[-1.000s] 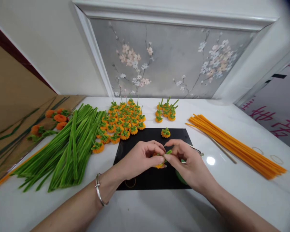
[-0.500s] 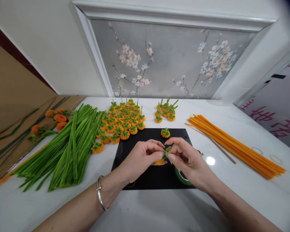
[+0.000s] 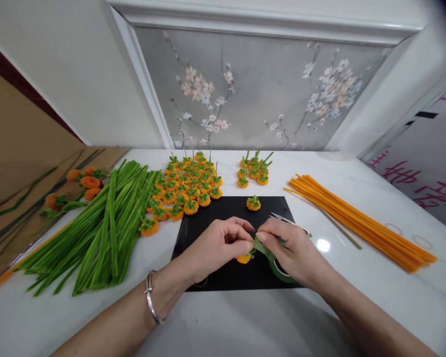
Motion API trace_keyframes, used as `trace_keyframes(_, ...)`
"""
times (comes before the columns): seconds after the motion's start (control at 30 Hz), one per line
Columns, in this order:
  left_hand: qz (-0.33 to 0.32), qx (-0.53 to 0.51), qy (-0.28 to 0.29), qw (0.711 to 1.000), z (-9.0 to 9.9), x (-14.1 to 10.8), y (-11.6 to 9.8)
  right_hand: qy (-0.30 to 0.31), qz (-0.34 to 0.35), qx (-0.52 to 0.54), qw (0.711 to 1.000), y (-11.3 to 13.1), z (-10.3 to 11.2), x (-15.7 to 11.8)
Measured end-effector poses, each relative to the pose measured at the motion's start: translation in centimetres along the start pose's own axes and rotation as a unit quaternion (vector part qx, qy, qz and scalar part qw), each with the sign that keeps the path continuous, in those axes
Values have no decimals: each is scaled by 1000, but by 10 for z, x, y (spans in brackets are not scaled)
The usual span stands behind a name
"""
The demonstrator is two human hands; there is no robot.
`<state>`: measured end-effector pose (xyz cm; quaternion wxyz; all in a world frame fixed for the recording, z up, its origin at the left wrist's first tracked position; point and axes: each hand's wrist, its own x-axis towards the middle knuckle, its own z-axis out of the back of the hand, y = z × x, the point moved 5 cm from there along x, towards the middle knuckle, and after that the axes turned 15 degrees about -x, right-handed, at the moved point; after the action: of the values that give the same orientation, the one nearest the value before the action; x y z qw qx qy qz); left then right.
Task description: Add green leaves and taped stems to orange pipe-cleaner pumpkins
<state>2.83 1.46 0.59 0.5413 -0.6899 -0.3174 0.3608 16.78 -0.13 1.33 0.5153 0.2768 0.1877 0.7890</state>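
Note:
Over the black mat (image 3: 223,277), my left hand (image 3: 223,243) pinches a small orange and green pumpkin piece (image 3: 244,258) by its green top. My right hand (image 3: 290,248) pinches a strip of pale green tape (image 3: 260,246) that reaches to that top. The green tape roll (image 3: 280,271) lies partly under my right hand. Behind that hand, scissors (image 3: 280,216) show their blades. One more small pumpkin (image 3: 253,203) sits at the mat's back edge.
Green fuzzy stems (image 3: 107,228) and a cluster of small pumpkins (image 3: 188,183) lie left. Several stemmed pumpkins (image 3: 254,171) stand at the back. Orange stems (image 3: 360,220) and a thin stick (image 3: 342,228) lie right. Orange flowers (image 3: 90,182) rest on brown paper.
My right hand has turned and moved slightly, and a longer stretch of tape shows between my hands. The scissors' blades have come into view. The held pumpkin sits slightly lower.

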Motion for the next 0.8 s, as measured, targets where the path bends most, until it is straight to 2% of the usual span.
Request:
trace_keyframes(0.1,2,18,17,1000,0,1,3,-17,32,-7,999,4,2,1)
trace_keyframes(0.27,5,55,56,997,-1,1,5,-10,57,-2,998,3,-6,0)
trace_keyframes(0.37,3,27,39,999,-1,1,3,1,12,29,999,-2,-8,-1)
trace_keyframes(0.47,-1,-41,-2,999,1,2,1,48,-44,117,991,-5,-12,-2)
trace_keyframes(0.6,6,-92,-16,996,3,1,2,83,-63,225,969,-2,-14,0)
trace_keyframes(0.7,11,-84,-6,996,2,1,1,85,-71,250,962,-2,-14,1)
trace_keyframes(0.8,-5,-28,7,1000,1,1,-1,90,-80,245,962,-2,-13,1)
